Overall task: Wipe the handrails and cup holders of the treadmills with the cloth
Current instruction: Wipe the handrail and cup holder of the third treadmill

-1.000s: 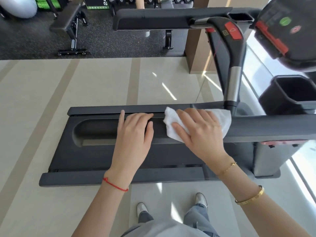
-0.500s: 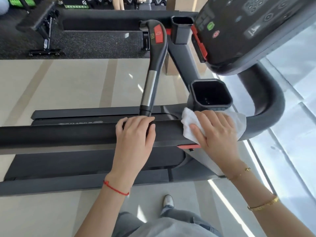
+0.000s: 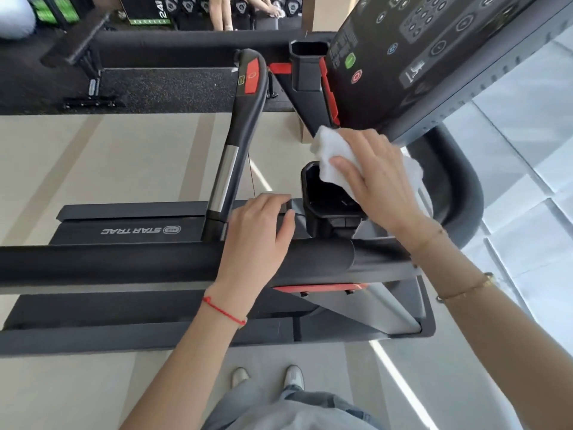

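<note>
Right hand (image 3: 376,178) clutches the crumpled white cloth (image 3: 333,156) at the rim of the square black plastic cup holder (image 3: 319,200), left hand (image 3: 255,240) draped loose-fingered over the padded black handrail (image 3: 124,262), so it's cup-holder time and the cloth likely needs pushing inside.

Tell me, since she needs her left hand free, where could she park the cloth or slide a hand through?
Free: the near handrail left of her left hand, and the gap between the centre grip bar and the near cup holder. Crowded: that cup holder's mouth, covered by the cloth and right hand under the console.
</note>
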A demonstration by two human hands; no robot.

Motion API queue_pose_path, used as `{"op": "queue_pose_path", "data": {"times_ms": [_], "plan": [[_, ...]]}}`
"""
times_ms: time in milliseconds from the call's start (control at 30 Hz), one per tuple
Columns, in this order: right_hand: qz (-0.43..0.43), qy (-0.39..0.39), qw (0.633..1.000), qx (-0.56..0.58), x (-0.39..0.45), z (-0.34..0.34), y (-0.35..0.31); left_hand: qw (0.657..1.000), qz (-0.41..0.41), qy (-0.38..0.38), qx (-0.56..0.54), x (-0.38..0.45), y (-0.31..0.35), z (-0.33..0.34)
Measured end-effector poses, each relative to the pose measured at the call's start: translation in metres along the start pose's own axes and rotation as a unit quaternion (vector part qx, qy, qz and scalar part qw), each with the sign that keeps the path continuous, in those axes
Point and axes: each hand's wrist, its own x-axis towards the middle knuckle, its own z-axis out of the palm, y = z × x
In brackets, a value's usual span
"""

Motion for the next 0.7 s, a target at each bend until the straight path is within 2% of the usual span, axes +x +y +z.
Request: {"op": "queue_pose_path", "data": {"times_ms": [133, 200, 400, 467, 600, 700], "plan": [[-0.065, -0.162, 0.98, -0.09, 0.038, 0.035, 0.009, 1.0, -0.014, -0.024, 0.004, 0.02, 0.0, 0.008], [-0.062, -0.208, 0.973, -0.08, 0.04, 0.041, 0.014, 0.999, -0.02, -0.036, 0.002, 0.027, 0.0, 0.012], [0.019, -0.193, 0.98, -0.05, 0.023, 0.03, 0.043, 0.997, -0.019, -0.076, -0.019, 0.039, -0.002, 0.019], [0.005, -0.188, 0.979, -0.08, 0.026, 0.035, 0.038, 0.996, -0.017, -0.082, -0.019, 0.04, -0.003, 0.021], [-0.072, -0.223, 0.971, -0.056, 0.045, 0.045, 0.021, 0.996, -0.011, -0.091, -0.011, 0.041, -0.003, 0.024], [-0.059, -0.215, 0.974, -0.05, 0.04, 0.042, 0.024, 0.995, -0.011, -0.095, -0.02, 0.04, -0.004, 0.024]]}}
